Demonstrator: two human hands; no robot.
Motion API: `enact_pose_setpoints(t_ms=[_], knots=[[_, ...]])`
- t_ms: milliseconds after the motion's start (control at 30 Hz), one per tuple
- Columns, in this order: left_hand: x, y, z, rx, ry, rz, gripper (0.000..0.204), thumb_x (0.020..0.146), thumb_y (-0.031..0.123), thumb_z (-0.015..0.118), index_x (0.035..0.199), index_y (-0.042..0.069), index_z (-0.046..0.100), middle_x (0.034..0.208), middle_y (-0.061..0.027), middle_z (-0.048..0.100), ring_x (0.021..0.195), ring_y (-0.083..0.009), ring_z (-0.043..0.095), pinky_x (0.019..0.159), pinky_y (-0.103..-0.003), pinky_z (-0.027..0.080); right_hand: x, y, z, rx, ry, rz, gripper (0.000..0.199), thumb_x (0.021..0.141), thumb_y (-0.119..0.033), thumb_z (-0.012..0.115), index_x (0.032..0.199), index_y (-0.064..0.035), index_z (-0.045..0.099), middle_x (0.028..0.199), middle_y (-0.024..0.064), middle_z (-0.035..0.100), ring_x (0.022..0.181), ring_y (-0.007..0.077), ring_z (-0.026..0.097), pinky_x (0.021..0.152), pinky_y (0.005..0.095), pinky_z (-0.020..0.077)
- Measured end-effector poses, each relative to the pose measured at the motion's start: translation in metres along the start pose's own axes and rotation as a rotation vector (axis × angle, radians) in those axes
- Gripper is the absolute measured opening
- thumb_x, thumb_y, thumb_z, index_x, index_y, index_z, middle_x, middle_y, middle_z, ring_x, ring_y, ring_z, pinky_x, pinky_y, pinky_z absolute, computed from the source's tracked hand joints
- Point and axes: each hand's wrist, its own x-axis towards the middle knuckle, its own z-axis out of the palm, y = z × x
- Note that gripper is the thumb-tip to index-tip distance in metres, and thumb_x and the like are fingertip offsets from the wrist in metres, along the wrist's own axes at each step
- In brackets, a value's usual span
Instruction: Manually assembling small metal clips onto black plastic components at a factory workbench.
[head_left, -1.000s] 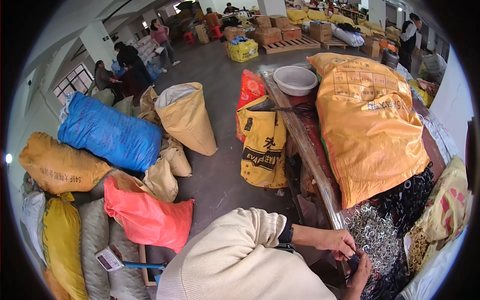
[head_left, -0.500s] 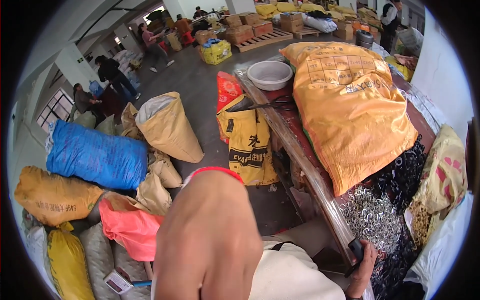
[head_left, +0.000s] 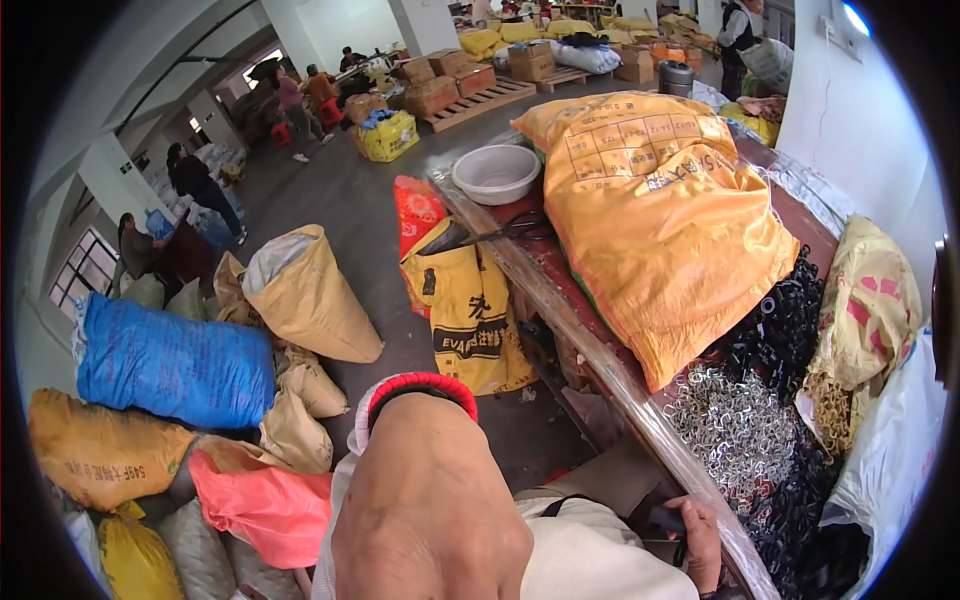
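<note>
Two hands, left hand [head_left: 430, 500] raised close, right hand [head_left: 697, 540] gripping table edge [head_left: 600, 370], one basin [head_left: 497, 172]

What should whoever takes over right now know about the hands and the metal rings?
Left hand: up close to the camera, back showing; grip hidden.
Right hand: at the table edge, beside a small dark object; grip unclear.
Silver rings and black rings: loose piles on the table by the yellow sack.
No ring shows in either hand.
</note>
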Motion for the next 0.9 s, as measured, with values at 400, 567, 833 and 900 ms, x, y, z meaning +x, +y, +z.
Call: enact_pose_setpoints(t_ms=[400,567,833,900], knots=[[0.008,-0.003,-0.009,-0.084,0.008,-0.04,0.031,0.076,-0.005,0.05,0.104,0.006,0.056,0.097,-0.0024,0.057,0.049,-0.0101,0.043,0.036,-0.019,0.033,0.008,-0.011,0.012,-0.145,-0.4,0.083,0.028,0.083,-0.026,0.049,0.083,0.0002,0.059,0.069,0.0021,0.054,0.054,0.0065,0.048,0.047,0.0186,0.0392],[0.005,0.003,-0.007,-0.069,-0.155,-0.023,0.03,0.077,-0.003,0.05,0.105,0.005,0.055,0.096,-0.0045,0.057,0.052,-0.0097,0.046,0.037,-0.019,0.034,0.007,-0.009,0.015,-0.176,-0.424,0.066,0.027,0.084,-0.025,0.049,0.083,0.0001,0.058,0.068,0.0016,0.053,0.054,0.0068,0.048,0.047,0.0187,0.0388],[-0.009,-0.001,0.002,-0.042,-0.148,0.093,0.029,0.078,-0.002,0.05,0.106,0.005,0.054,0.094,-0.0058,0.058,0.051,-0.0094,0.046,0.035,-0.019,0.033,0.005,-0.001,0.021,-0.27,-0.341,-0.151,0.026,0.083,-0.023,0.051,0.08,0.0026,0.058,0.067,0.0053,0.053,0.058,0.0114,0.05,0.052,0.0235,0.0394],[-0.003,0.0,-0.001,-0.06,-0.151,0.073,0.029,0.078,-0.001,0.05,0.106,0.006,0.054,0.092,-0.0065,0.058,0.05,-0.0094,0.046,0.035,-0.018,0.033,0.006,-0.001,0.018,-0.379,-0.333,-0.178,0.025,0.082,-0.021,0.051,0.079,0.0027,0.058,0.066,0.007,0.053,0.06,0.0141,0.051,0.054,0.0249,0.0397]])
